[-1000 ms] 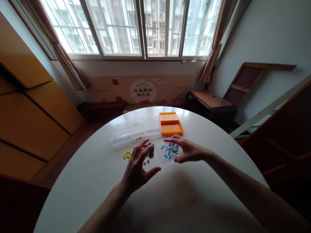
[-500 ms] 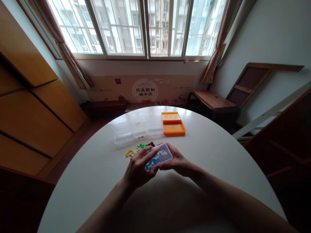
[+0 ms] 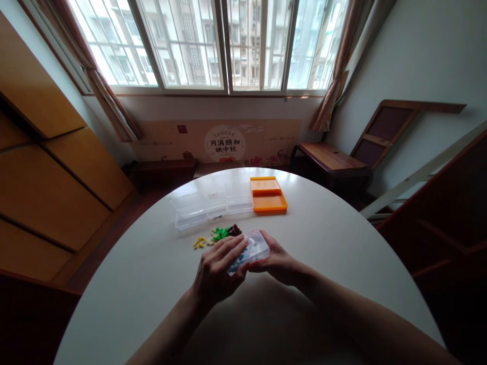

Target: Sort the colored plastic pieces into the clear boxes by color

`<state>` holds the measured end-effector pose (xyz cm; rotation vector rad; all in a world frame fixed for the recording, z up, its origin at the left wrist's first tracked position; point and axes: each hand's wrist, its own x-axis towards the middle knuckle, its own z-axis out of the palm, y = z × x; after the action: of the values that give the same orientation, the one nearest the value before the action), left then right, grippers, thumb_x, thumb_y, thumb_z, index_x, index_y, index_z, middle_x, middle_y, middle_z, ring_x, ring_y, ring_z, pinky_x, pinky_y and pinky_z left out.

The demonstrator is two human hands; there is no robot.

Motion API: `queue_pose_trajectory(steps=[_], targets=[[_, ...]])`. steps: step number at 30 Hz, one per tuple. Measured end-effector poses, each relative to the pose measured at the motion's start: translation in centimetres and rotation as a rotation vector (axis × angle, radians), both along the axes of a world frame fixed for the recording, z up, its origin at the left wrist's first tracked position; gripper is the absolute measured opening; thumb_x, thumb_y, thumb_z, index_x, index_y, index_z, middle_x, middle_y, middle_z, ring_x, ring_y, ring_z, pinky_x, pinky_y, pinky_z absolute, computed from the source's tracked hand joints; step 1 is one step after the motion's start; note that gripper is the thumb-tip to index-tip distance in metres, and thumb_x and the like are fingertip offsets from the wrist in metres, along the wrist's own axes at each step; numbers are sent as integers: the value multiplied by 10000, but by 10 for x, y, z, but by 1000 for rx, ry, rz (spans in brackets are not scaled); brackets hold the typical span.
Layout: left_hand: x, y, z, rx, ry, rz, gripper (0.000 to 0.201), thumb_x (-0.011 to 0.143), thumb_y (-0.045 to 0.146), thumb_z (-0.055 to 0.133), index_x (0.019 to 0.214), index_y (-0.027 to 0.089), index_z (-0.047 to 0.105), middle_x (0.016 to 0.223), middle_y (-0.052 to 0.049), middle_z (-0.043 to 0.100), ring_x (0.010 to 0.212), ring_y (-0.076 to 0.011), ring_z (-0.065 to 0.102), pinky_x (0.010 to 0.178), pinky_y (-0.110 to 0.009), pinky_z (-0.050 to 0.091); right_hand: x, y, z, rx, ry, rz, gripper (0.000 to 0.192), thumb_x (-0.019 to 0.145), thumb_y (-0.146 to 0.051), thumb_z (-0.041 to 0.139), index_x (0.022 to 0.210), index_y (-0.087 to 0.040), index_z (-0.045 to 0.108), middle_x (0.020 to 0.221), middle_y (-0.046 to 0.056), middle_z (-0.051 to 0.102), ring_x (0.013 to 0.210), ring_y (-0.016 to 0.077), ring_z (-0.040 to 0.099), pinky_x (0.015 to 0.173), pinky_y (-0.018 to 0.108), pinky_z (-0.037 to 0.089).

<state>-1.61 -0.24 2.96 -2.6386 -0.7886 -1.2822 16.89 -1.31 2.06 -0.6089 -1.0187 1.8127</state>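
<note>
Both of my hands hold a small clear plastic box (image 3: 254, 249) with blue pieces inside, just above the round white table (image 3: 327, 243). My left hand (image 3: 217, 271) covers its near left end with the fingers on the lid. My right hand (image 3: 279, 262) grips the right side from below. Just beyond the box lie small heaps of loose pieces: yellow pieces (image 3: 199, 242), green pieces (image 3: 219, 233) and dark red pieces (image 3: 235, 229).
A row of clear empty plastic boxes (image 3: 211, 203) and an open orange box (image 3: 267, 199) stand further back on the table. Beyond the table are a window, a low wooden bench (image 3: 330, 157) at the right and wooden cabinets at the left.
My right hand lifted the clear box off the table and my left hand closed on it. The box now sits tilted between both hands, nearer to me.
</note>
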Motion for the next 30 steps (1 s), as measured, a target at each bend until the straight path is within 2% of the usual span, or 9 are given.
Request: queue_pose_trajectory(steps=[3,7,9,13,17,21,23,26,30], targets=[[-1,1,3,-60,-73,-7,300,829,224,585,1119,174,642,1068,-110,702,977,-223,665,843,-351,547,-2,-2,0,-23,6,-1,549,572,-109,824,1014,-165,502,900,2,620,791,127,606,709,246,487],[-2,0,10,-259,-202,33,204,825,259,596,983,191,707,946,-74,736,859,-203,696,747,-299,554,-7,-4,-4,-62,2,9,554,571,-108,829,1017,-168,505,912,4,630,799,125,618,707,241,495],[-2,1,12,-449,-313,73,211,809,326,617,921,182,721,899,-75,739,813,-212,698,714,-306,555,-9,-4,-5,-62,18,0,582,570,-100,828,1048,-174,505,949,13,633,828,132,628,725,248,505],[1,7,12,-971,-747,146,407,815,510,554,739,134,690,688,-76,709,584,-191,661,552,-294,540,-13,-4,-3,-9,-20,77,652,541,-81,831,1099,-182,510,1037,45,627,862,163,653,735,272,529],[3,13,15,-1199,-1025,278,457,723,571,626,640,122,634,547,-60,652,493,-180,621,525,-290,523,-15,-4,-5,58,-57,165,737,527,-88,838,1162,-228,491,1185,56,570,867,189,669,733,323,553],[3,16,19,-1467,-1152,355,444,712,557,649,705,115,612,537,-55,637,477,-189,610,501,-310,512,-18,-2,-14,41,-61,99,770,480,-74,854,1154,-211,508,1101,45,612,979,205,632,790,312,536],[4,16,18,-1540,-1208,264,474,691,567,674,816,115,609,622,-65,665,559,-218,648,543,-340,530,-20,1,-16,-14,-25,28,759,463,-72,858,1133,-190,521,1063,48,635,971,201,633,811,308,522],[10,15,10,-1434,-1235,12,642,595,557,770,1035,135,566,862,-91,696,799,-263,683,676,-353,549,-20,5,-15,-110,62,-134,724,454,-76,857,1090,-172,525,1027,54,653,927,195,643,834,320,509],[15,13,-1,-1361,-1088,-176,844,512,325,878,1236,180,469,1139,-116,636,1006,-273,639,790,-307,536,-17,8,-6,-172,123,-261,744,489,-86,842,1132,-193,484,1047,54,650,935,188,642,877,338,494]])
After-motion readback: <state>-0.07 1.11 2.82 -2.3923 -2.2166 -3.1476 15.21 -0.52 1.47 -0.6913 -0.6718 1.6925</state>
